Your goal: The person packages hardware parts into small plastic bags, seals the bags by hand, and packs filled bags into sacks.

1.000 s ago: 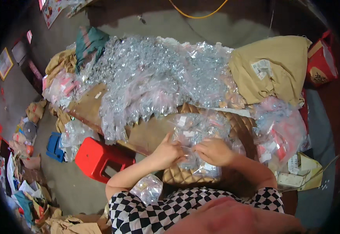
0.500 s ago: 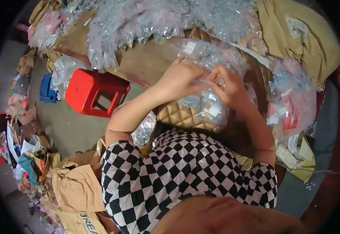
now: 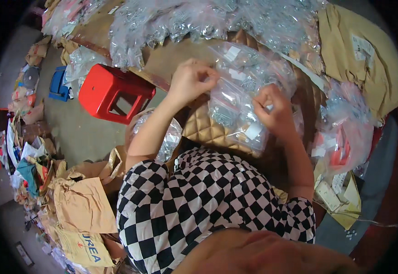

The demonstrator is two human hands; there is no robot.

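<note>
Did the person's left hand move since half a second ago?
Yes: judged against the red plastic stool, the left hand has moved left, nearer to it.

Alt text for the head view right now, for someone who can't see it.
The left hand and right hand, fingers curled, are by clear bags of small metallic parts on a quilted gold-brown cover; whether they grip anything is unclear. Beyond lies a heap of similar bags; a red stool is at left.
</note>
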